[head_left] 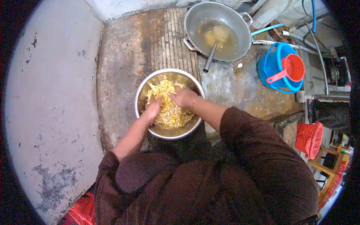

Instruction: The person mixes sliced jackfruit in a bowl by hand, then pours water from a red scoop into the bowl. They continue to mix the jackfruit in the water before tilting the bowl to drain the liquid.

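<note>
A steel bowl (141,89) holds a heap of yellow shredded food (174,114), pale strips mixed with finer bits. Both of my hands reach into it from the near side. At the left, my left hand (154,108) is curled into the heap, its fingers mostly buried in the strips. My right hand (184,98) grips the heap from the right, with the fingertips hidden. Between the two hands, a clump of longer strips is lifted above the rest. A thin band circles my right wrist.
Behind the bowl at the right sits a large metal wok (191,22) with cloudy liquid and a handled utensil (210,58) leaning in it. A blue bucket (270,62) carries a red dipper (293,68). A pale wall (63,93) bounds the left; a red basket (307,138) stands lower right.
</note>
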Available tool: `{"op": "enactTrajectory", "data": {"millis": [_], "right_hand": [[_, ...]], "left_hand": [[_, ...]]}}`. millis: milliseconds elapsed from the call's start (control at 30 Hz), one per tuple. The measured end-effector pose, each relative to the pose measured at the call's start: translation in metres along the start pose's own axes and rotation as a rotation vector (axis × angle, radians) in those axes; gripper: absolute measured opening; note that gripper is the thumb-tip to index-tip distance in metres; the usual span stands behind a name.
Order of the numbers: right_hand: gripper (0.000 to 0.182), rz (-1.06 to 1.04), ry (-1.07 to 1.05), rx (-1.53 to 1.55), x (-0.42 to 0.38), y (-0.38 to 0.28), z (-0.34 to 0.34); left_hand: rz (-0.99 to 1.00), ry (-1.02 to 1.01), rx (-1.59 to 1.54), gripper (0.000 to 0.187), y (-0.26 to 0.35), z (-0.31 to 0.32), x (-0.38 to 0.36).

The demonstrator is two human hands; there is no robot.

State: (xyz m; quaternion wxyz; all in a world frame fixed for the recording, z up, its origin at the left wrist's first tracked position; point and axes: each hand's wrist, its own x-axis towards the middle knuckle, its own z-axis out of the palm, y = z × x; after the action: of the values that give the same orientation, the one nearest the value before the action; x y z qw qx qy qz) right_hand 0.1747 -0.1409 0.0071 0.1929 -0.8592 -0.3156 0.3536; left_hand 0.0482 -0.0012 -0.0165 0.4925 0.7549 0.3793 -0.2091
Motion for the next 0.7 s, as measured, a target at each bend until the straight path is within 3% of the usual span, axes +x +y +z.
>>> {"op": "enactTrajectory", "data": {"millis": [100,133,233,267,400,433,500,600,700], "right_hand": [[0.066,0.173,-0.003,0.254,-0.021,-0.011,0.021],[0.061,0.048,0.045,0.324,-0.027,-0.013,0.030],[0.050,-0.018,0.091,0.414,-0.034,-0.033,0.053],[0.046,-0.045,0.174,0.376,-0.043,-0.044,0.057],[0.038,-0.195,0.418,0.366,-0.070,-0.069,0.055],[0.036,-0.245,0.457,0.397,-0.071,-0.070,0.053],[0.031,-0.276,0.431,0.341,-0.069,-0.063,0.048],[0.019,-0.230,0.325,0.252,-0.051,-0.057,0.030],[0.022,-0.216,0.268,0.184,-0.036,-0.054,0.019]], "left_hand": [[-0.192,-0.160,-0.700,0.070,0.047,-0.002,-0.057],[-0.214,-0.165,-0.717,0.074,0.044,0.002,-0.053],[-0.167,-0.338,-0.974,0.071,0.019,0.009,-0.031],[-0.157,-0.305,-1.067,0.058,-0.004,0.015,-0.007],[-0.031,-0.329,-1.197,0.040,0.016,0.005,-0.023],[-0.043,-0.233,-1.128,0.039,0.014,0.005,-0.021],[-0.070,-0.042,-0.992,0.038,0.007,0.007,-0.019],[-0.083,-0.064,-1.065,0.036,-0.022,0.016,0.006],[-0.095,0.044,-0.961,0.035,-0.017,0.019,-0.006]]}}
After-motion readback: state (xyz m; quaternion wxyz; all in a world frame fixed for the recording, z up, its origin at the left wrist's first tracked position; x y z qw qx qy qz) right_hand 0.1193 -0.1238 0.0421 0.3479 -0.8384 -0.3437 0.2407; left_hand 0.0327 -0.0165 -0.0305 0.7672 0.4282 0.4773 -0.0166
